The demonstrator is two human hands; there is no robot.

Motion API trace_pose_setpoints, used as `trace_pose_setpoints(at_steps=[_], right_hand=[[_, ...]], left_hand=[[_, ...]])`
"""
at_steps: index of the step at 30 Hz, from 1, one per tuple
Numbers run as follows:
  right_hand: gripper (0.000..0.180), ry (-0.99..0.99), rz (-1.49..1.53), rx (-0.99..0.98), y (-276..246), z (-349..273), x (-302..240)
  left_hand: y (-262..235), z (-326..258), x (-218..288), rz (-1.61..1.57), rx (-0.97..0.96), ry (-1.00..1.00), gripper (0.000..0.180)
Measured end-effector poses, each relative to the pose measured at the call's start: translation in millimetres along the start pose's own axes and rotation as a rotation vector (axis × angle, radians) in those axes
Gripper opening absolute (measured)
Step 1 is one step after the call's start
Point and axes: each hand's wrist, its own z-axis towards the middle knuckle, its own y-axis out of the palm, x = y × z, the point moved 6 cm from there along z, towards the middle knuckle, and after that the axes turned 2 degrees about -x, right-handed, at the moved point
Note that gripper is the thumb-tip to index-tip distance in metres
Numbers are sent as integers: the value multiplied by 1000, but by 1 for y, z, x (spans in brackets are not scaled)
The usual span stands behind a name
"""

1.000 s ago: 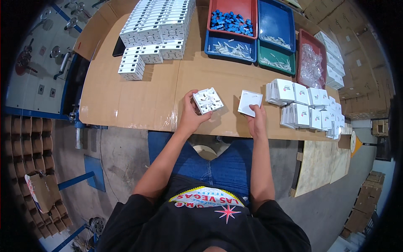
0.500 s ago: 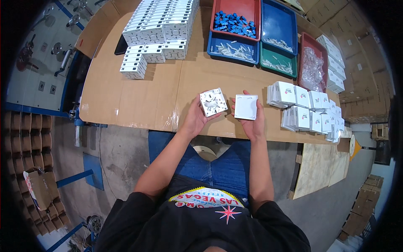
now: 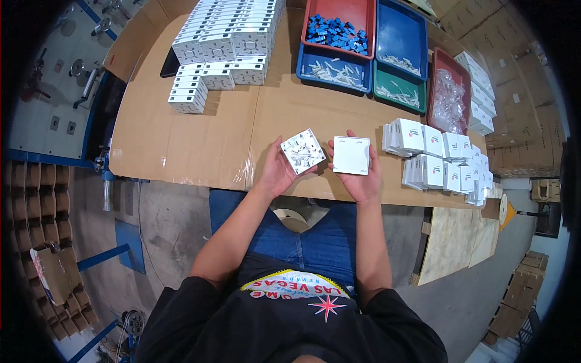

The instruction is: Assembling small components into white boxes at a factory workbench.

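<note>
In my left hand (image 3: 279, 168) lies a square white plastic box (image 3: 303, 151), its inner side up, with small parts or fittings inside that are too small to name. The box is tilted and gripped by its edges. My right hand (image 3: 365, 175) holds a flat square white cover (image 3: 351, 155), plain face up, thumb and fingers along its sides. The two pieces are side by side with a small gap between them, above the near edge of the cardboard-covered table (image 3: 200, 145).
Stacked white boxes (image 3: 233, 45) stand at the back left. Trays hold blue parts (image 3: 339, 33), white pins (image 3: 336, 74) and clear plastic bags (image 3: 449, 103). White covers in piles (image 3: 423, 154) sit to the right. A dark flat object (image 3: 170, 65) lies beside the stacks.
The box in my left hand has turned and shifted slightly left. The cover in my right hand has moved a little left too. Both stay held.
</note>
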Motion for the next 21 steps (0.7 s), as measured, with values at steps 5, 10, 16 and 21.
trace_pose_setpoints(at_steps=[5,10,16,21], right_hand=[[68,-8,-4,11,3,1,1],[70,-58,-266,112,15,2,4],[63,-289,-865,227,21,11,22],[60,-386,-1059,217,38,13,38]], left_hand=[[12,3,-3,17,-91,-12,76],[15,-3,-8,-62,-114,-20,77],[15,2,-15,-65,-62,-14,73],[11,0,-13,105,-28,43,79]])
